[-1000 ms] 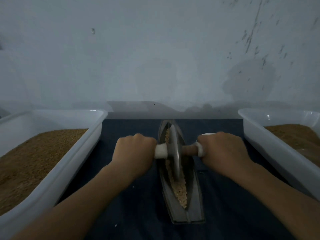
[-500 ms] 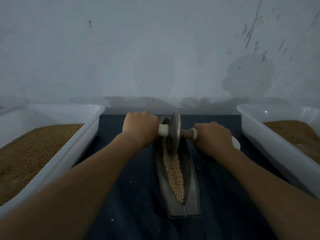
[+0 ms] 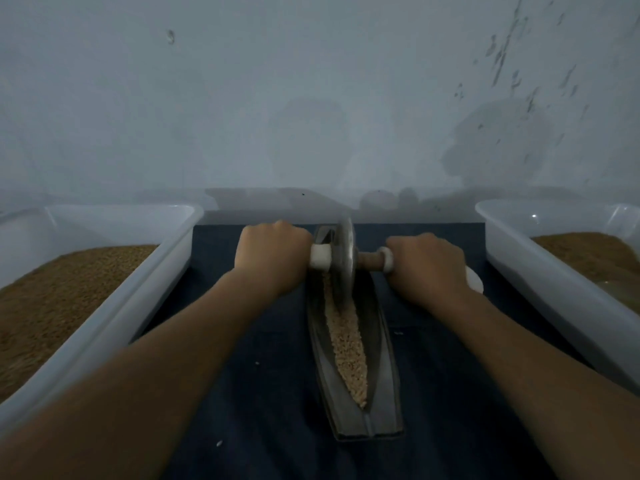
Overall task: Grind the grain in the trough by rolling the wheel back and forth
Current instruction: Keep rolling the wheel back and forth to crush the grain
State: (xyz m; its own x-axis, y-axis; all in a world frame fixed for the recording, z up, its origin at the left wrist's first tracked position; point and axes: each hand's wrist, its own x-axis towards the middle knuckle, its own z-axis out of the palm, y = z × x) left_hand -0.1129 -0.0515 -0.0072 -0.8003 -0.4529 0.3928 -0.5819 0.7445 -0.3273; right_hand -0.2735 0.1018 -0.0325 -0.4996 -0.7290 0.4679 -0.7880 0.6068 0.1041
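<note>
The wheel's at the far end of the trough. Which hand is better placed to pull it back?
Left, slightly. The left hand grips the handle right beside the wheel; the right hand holds farther out. Likely both pull together.

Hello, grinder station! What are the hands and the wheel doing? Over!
Left hand and right hand both hold the axle. Wheel at far end of trough, grain lying nearer. Nothing in the way but grain.

Both forearms are bare as far as they can be seen, slim and smooth-skinned. The left hand and right hand are bare as well, their knuckles rounded.
</note>
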